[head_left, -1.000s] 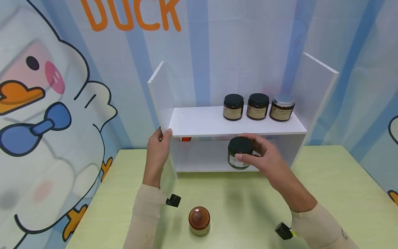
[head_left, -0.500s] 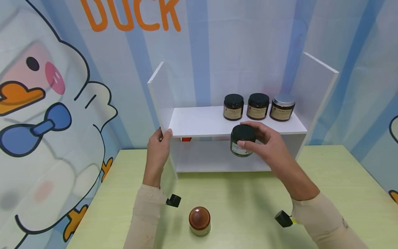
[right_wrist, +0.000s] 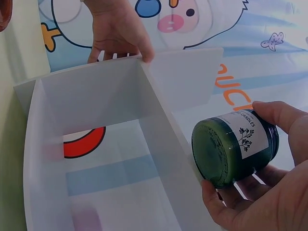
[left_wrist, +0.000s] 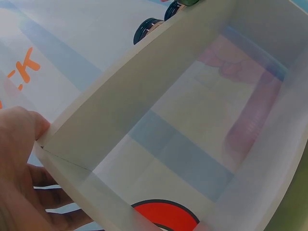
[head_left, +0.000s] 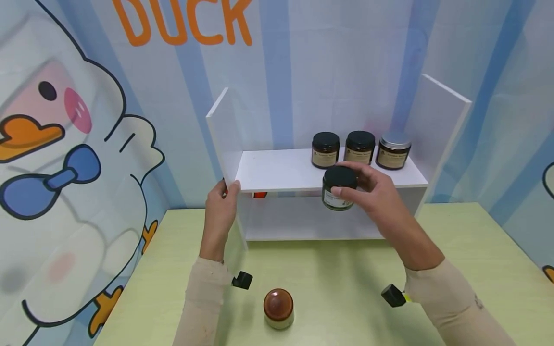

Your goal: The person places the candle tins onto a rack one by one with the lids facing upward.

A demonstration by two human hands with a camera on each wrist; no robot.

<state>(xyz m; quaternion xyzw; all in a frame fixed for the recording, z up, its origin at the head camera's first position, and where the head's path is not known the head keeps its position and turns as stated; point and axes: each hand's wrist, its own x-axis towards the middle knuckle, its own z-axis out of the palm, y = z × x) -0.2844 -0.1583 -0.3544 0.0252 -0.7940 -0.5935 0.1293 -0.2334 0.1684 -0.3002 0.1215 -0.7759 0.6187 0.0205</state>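
A dark green candle jar [head_left: 339, 188] with a black lid and a white label is held in my right hand [head_left: 374, 194], thumb on the near side, in front of the upper shelf's edge. In the right wrist view the jar's green glass base [right_wrist: 209, 151] and its printed label show. My left hand [head_left: 220, 211] grips the left side panel of the white shelf unit [head_left: 277, 170], thumb at the shelf's front corner. The left wrist view shows that hand [left_wrist: 24, 168] with its fingers behind the panel.
On the upper shelf's right half stand two black-lidded jars [head_left: 325, 150] [head_left: 359, 146] and a silver-lidded jar [head_left: 393, 151]. A brown-topped jar [head_left: 278, 308] stands on the pale green table [head_left: 329, 293]. Behind the unit hangs a duck-printed backdrop [head_left: 281, 72].
My right hand has raised the green candle jar from in front of the lower compartment to the upper shelf's edge. The left hand has kept its grip on the side panel.
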